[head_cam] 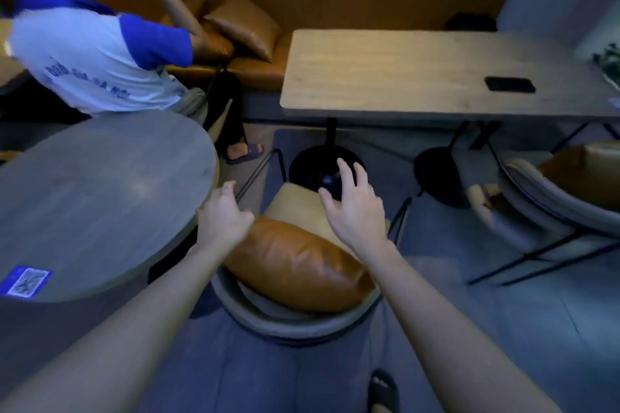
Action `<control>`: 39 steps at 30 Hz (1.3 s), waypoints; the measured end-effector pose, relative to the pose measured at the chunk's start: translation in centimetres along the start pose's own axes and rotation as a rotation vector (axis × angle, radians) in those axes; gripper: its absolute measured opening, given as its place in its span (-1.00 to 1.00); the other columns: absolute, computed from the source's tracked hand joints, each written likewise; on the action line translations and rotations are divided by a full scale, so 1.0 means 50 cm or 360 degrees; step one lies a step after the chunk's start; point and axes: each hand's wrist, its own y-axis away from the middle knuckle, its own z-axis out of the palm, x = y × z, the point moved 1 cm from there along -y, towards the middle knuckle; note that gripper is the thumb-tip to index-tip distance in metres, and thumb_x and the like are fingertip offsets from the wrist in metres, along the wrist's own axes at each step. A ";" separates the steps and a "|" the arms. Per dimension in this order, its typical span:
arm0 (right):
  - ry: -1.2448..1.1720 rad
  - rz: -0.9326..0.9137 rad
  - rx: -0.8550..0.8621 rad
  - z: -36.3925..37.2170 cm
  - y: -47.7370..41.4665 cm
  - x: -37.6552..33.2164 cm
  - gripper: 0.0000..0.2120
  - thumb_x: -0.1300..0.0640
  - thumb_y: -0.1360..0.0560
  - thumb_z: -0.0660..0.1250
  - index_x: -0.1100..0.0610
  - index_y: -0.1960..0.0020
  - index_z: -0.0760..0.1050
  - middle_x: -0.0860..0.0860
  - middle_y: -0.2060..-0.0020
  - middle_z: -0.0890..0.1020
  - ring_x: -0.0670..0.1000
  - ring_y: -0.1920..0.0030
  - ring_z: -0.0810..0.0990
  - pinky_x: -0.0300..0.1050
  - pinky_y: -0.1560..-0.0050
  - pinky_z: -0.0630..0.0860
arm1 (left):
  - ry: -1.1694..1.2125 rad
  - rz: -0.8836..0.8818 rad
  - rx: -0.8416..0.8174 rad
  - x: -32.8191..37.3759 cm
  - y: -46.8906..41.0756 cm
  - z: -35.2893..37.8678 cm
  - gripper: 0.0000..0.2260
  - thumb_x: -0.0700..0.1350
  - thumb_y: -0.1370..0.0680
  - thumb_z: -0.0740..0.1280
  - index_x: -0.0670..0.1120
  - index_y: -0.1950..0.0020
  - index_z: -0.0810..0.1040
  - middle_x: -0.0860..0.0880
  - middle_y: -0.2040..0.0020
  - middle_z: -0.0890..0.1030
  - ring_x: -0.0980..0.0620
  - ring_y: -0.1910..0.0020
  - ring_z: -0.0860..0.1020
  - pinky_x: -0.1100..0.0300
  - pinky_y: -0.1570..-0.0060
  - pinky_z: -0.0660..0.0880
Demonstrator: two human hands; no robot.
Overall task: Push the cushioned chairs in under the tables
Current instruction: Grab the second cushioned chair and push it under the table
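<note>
A grey round-backed chair (295, 325) with a tan seat and a brown leather cushion (295, 265) stands right below me, facing the rectangular wooden table (402, 77). Both my arms reach out over it. My left hand (223, 223) hovers above the cushion's left end with its fingers loosely curled, holding nothing. My right hand (354, 208) is spread open above the seat's far right side, touching nothing that I can see. A second cushioned chair (553, 201) stands at the right, partly under the same table.
A round grey table (100, 198) with a blue QR sticker sits close on the left of the chair. A person in a white and blue shirt (94, 57) leans over the orange bench (255, 30) at the back left. A dark phone (510, 84) lies on the wooden table.
</note>
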 end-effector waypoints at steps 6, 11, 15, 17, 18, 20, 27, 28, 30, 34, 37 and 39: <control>-0.0121 0.0503 0.0133 0.053 0.109 0.059 -0.28 -0.21 -0.61 0.22 -0.02 -0.67 0.07 0.15 -0.62 0.21 0.31 -0.45 0.42 0.30 -0.33 0.44 | 0.0091 -0.0045 -0.0150 -0.129 0.047 0.048 -0.36 -0.22 -0.39 0.32 -0.14 -0.47 0.27 -0.23 -0.33 0.43 -0.29 -0.26 0.46 -0.13 -0.24 0.45; -0.0284 0.0754 0.0205 0.114 0.245 0.101 -0.09 -0.29 -0.51 0.32 -0.10 -0.67 -0.10 0.11 -0.65 0.13 0.28 -0.50 0.39 0.36 -0.32 0.46 | 0.0140 -0.0192 0.0208 -0.208 0.068 0.080 -0.42 -0.27 -0.34 0.37 -0.18 -0.34 0.30 -0.28 -0.29 0.39 -0.34 -0.23 0.44 -0.21 -0.18 0.46; -0.0437 0.0780 0.0147 0.167 0.325 0.111 0.08 -0.24 -0.44 0.47 -0.10 -0.68 -0.19 0.08 -0.66 0.07 0.27 -0.53 0.36 0.36 -0.32 0.46 | 0.0146 -0.0421 0.0056 -0.266 0.056 0.116 -0.40 -0.22 -0.35 0.38 -0.19 -0.36 0.29 -0.29 -0.34 0.38 -0.37 -0.26 0.45 -0.26 -0.13 0.48; -0.0368 0.0787 0.0073 0.200 0.346 0.118 0.14 -0.21 -0.41 0.52 -0.09 -0.67 -0.21 0.08 -0.66 0.07 0.30 -0.49 0.39 0.35 -0.28 0.50 | 0.0127 -0.0453 -0.0053 -0.283 0.040 0.137 -0.36 -0.20 -0.39 0.38 -0.21 -0.43 0.25 -0.29 -0.38 0.36 -0.37 -0.29 0.43 -0.24 -0.16 0.47; -0.0341 0.0815 0.0035 0.216 0.351 0.121 0.16 -0.20 -0.40 0.53 -0.08 -0.68 -0.22 0.08 -0.66 0.07 0.31 -0.48 0.41 0.33 -0.26 0.51 | 0.0119 -0.0451 -0.0098 -0.288 0.030 0.147 -0.34 -0.18 -0.40 0.39 -0.20 -0.46 0.23 -0.30 -0.40 0.36 -0.37 -0.30 0.43 -0.22 -0.18 0.46; -0.0394 0.0893 -0.0010 0.248 0.354 0.129 0.18 -0.18 -0.39 0.55 -0.09 -0.68 -0.23 0.08 -0.66 0.07 0.32 -0.47 0.40 0.30 -0.25 0.50 | 0.0121 -0.0415 -0.0193 -0.295 0.013 0.165 -0.30 -0.15 -0.41 0.39 -0.19 -0.51 0.21 -0.29 -0.40 0.36 -0.37 -0.29 0.44 -0.19 -0.19 0.47; -0.0810 0.1181 0.0077 0.316 0.311 0.140 0.24 0.11 -0.38 0.59 -0.12 -0.66 -0.30 0.20 -0.57 0.19 0.39 -0.45 0.36 0.24 -0.34 0.37 | 0.0044 -0.0283 -0.0314 -0.309 -0.033 0.211 -0.25 -0.18 -0.48 0.39 -0.10 -0.58 0.08 -0.27 -0.42 0.29 -0.36 -0.20 0.49 -0.08 0.00 0.48; -0.0812 0.1212 0.0091 0.321 0.306 0.140 0.24 0.15 -0.38 0.57 -0.13 -0.66 -0.31 0.20 -0.56 0.18 0.40 -0.43 0.37 0.22 -0.32 0.38 | -0.0009 -0.0255 -0.0320 -0.311 -0.036 0.216 -0.30 -0.18 -0.49 0.39 -0.15 -0.55 0.13 -0.27 -0.43 0.27 -0.37 -0.20 0.49 -0.10 -0.03 0.50; -0.0846 0.1279 0.0140 0.331 0.299 0.143 0.24 0.21 -0.38 0.55 -0.13 -0.66 -0.34 0.20 -0.61 0.14 0.40 -0.44 0.36 0.21 -0.33 0.38 | -0.0091 -0.0211 -0.0321 -0.316 -0.042 0.223 -0.39 -0.15 -0.50 0.40 -0.21 -0.48 0.22 -0.25 -0.47 0.23 -0.37 -0.18 0.50 -0.10 -0.06 0.52; -0.1104 0.1464 0.0311 0.355 0.298 0.150 0.23 0.27 -0.38 0.54 -0.01 -0.68 -0.31 0.16 -0.67 0.07 0.26 -0.62 0.17 0.19 -0.49 0.26 | -0.0121 -0.0082 -0.0334 -0.332 -0.052 0.233 -0.28 -0.06 -0.52 0.40 -0.17 -0.56 0.09 -0.17 -0.61 -0.03 -0.36 -0.23 0.49 -0.08 -0.10 0.51; -0.1178 0.1486 0.0395 0.366 0.301 0.144 0.19 0.21 -0.31 0.54 0.00 -0.69 -0.17 0.16 -0.64 0.17 0.26 -0.59 0.23 0.23 -0.52 0.30 | -0.0072 -0.0005 -0.0306 -0.345 -0.049 0.238 -0.25 -0.09 -0.55 0.36 -0.12 -0.61 -0.02 -0.15 -0.63 -0.11 -0.35 -0.22 0.50 -0.04 -0.11 0.48; -0.1167 0.1439 0.0405 0.368 0.302 0.145 0.16 0.15 -0.23 0.49 -0.01 -0.67 -0.09 0.17 -0.59 0.26 0.29 -0.55 0.30 0.32 -0.46 0.36 | -0.0038 0.0021 -0.0281 -0.349 -0.045 0.239 -0.29 -0.14 -0.55 0.33 -0.17 -0.60 0.03 -0.17 -0.63 -0.10 -0.38 -0.24 0.49 -0.05 -0.14 0.49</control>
